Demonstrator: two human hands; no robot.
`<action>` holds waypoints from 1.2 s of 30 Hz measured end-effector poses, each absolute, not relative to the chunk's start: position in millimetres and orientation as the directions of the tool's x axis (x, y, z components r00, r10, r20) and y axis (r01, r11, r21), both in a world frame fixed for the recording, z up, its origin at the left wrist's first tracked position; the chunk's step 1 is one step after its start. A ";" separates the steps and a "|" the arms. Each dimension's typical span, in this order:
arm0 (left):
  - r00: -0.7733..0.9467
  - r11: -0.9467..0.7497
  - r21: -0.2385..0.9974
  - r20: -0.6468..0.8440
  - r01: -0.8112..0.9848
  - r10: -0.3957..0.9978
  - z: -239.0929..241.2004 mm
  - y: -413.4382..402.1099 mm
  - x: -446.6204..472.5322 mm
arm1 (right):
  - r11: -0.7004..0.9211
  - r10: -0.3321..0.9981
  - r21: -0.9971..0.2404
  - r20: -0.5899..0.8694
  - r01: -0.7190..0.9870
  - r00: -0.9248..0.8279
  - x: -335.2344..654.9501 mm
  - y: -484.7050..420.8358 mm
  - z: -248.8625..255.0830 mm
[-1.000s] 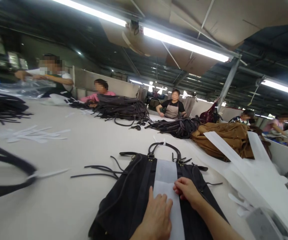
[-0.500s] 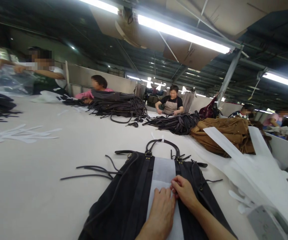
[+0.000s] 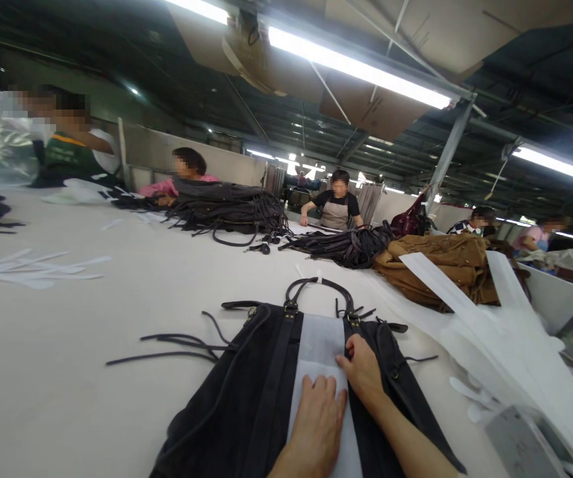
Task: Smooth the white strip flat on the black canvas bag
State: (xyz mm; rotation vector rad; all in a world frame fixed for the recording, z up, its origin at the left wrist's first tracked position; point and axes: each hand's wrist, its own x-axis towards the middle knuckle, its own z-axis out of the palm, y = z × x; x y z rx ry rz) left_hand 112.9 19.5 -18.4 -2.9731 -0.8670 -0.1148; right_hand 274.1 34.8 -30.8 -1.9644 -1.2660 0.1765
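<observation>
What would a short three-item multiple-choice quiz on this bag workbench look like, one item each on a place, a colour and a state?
1. Where does the left hand rest?
A. on the white sheet
B. on the tan bags
C. on the bare table

2. What colour is the bag under the hands?
A. red
B. black
C. tan

3. How does the left hand lie?
A. clenched
B. flat, open
C. lifted

Answers:
1 A, its palm lies on the sheet.
2 B, its fabric is dark, unlike the tan pile.
3 B, its fingers are spread on the sheet beside the right hand.
</observation>
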 end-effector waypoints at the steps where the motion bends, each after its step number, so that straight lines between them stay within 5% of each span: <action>1: 0.841 -0.843 -0.020 0.073 0.538 0.536 -17.0 19.7 113.0 | -0.227 0.817 -0.657 0.274 0.719 0.508 276.0 39.1 -30.6; 11: 0.825 -0.832 0.011 0.121 0.555 0.552 -16.8 22.3 110.5 | -0.138 0.939 -0.668 0.145 0.731 0.310 292.9 36.5 -11.3; 17: 0.825 -0.830 -0.006 0.108 0.558 0.554 -15.6 23.7 111.7 | -0.207 0.870 -0.680 0.201 0.703 0.451 271.5 43.6 -5.3; 24: 0.809 -0.832 0.066 0.203 0.551 0.551 -6.6 39.7 95.1 | -0.228 0.932 -0.758 0.012 0.611 0.362 342.5 -32.2 80.9; 29: 0.842 -0.844 0.168 0.105 0.509 0.529 15.9 60.5 92.7 | -0.459 0.808 -0.696 -0.068 0.552 0.586 417.1 -196.6 120.8; 36: 0.893 -0.896 0.178 0.129 0.408 0.432 22.2 70.4 96.3 | -0.694 0.577 -0.632 -0.201 0.345 0.792 436.0 -298.4 81.8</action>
